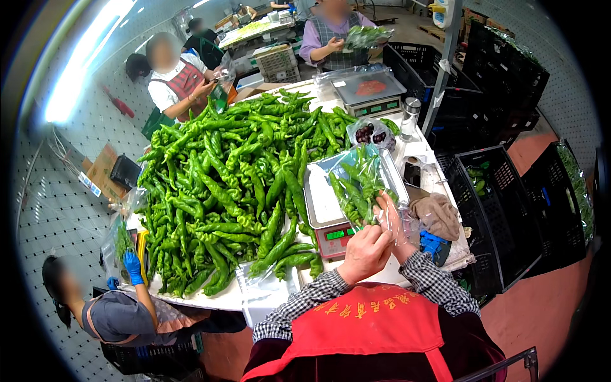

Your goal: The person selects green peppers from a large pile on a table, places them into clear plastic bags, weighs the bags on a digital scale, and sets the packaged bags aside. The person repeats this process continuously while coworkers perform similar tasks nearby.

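Note:
A clear plastic bag of long green peppers (355, 188) is over the metal pan (324, 200) of a digital scale (332, 246). My left hand (365, 254) is closed on the near edge of the bag, its fingers bunched together. Just beyond it, my right hand (392, 220) grips the bag's right side, partly seen through the film. Whether the bag rests on the pan or is slightly raised, I cannot tell. A large heap of loose green peppers (224, 181) covers the table to the left of the scale.
Beside the scale lie a bag of dark round fruit (370, 134), a glass jar (409, 119), a phone (412, 174) and a brown cloth (434, 215). Black crates (496, 215) stand on the right. A second scale (370, 90) is at the far end. Several co-workers surround the table, one wearing blue gloves (132, 267).

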{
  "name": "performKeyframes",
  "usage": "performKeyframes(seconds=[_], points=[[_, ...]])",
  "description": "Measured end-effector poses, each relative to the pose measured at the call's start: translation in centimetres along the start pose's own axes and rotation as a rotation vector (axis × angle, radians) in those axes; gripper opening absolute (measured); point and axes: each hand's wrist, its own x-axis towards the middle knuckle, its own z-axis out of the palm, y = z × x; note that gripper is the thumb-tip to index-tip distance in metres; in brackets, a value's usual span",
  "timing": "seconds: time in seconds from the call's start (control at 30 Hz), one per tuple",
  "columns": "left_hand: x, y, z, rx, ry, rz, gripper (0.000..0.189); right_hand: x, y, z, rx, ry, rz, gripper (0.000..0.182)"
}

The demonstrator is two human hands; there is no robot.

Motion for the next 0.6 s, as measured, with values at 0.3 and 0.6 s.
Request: performKeyframes(seconds=[0.3,0.6], points=[[-1.7,0.1,0.9,-0.019,0.005,0.057,0.024,-1.0,-6.7,1.9,-0.448,0.008,-0.242,0.055],[0.1,-7.2,-1.5,0.170,0.004,-0.031,0.027,-1.0,-9.0,-0.2,-0.553,-0.235,-0.339,0.037]])
